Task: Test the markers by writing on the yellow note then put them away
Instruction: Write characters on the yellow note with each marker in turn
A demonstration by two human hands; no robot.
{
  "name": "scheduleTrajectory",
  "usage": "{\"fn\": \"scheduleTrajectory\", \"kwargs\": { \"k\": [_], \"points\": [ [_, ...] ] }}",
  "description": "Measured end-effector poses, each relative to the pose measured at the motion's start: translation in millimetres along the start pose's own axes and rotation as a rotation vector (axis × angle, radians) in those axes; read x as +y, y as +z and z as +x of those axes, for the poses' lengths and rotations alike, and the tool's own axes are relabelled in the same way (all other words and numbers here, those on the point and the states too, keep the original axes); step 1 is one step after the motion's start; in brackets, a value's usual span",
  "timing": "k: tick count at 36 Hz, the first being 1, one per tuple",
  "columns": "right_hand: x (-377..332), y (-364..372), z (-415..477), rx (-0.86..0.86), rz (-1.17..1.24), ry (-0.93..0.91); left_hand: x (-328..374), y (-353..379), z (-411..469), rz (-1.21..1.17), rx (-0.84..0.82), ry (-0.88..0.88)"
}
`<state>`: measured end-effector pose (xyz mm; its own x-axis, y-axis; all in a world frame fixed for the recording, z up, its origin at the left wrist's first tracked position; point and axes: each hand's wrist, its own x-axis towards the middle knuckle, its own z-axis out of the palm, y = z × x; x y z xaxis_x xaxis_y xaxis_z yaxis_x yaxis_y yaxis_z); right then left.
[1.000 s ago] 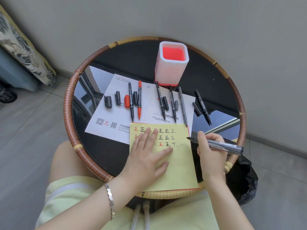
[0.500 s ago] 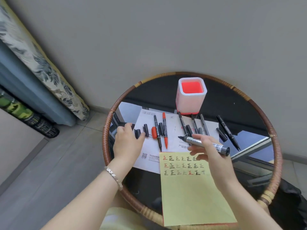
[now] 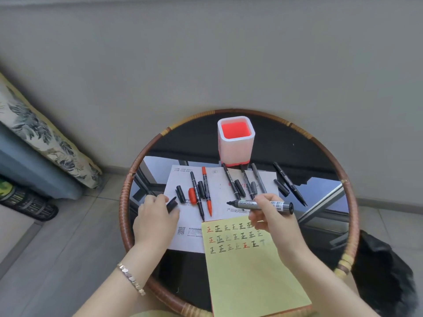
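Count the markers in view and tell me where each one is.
7. On the white sheet: thin black marker, red marker, second black marker, third black marker, grey marker. On bare glass: far-right marker. In the right hand: thick marker. None seems hidden.

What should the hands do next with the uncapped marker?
Probably cap it: the left hand pinches a black cap, and the right hand holds the gray marker with its tip bare, pointing toward that cap.

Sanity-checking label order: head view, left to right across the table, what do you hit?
left hand holding black cap → red cap → red marker → pen holder → right hand holding grey marker
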<state>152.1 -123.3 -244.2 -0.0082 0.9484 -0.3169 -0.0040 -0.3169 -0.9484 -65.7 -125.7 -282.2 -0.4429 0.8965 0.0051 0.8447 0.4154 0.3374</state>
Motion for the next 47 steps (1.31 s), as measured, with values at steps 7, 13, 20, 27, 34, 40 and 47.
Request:
{"fn": "scheduleTrajectory", "kwargs": {
  "k": [7, 13, 20, 27, 34, 40, 47],
  "points": [
    [-2, -2, -2, -0.008, 0.004, -0.015, -15, 6, -1, 0.005, -0.042, 0.024],
    [-3, -4, -3, -0.027, 0.021, -0.049, -11, 0, -11, -0.101, -0.003, 0.029],
    [-9, -15, -10, -0.094, 0.134, -0.097, 37, -40, -50, -0.769, -0.173, 0.070],
    [-16, -31, -17, -0.094, 0.312, -0.064, 54, -47, -68, -0.770, -0.318, 0.178],
    [-14, -41, -18, -0.080, 0.275, -0.090, 60, -45, -71, -0.773, -0.368, 0.237],
    [-16, -37, -21, -0.123, 0.285, -0.080, 66, -46, -77, -0.789, -0.436, 0.353],
    [-20, -34, -24, -0.072, 0.294, -0.105, 72, -44, -83, -0.634, -0.409, 0.539]
  ]
}}
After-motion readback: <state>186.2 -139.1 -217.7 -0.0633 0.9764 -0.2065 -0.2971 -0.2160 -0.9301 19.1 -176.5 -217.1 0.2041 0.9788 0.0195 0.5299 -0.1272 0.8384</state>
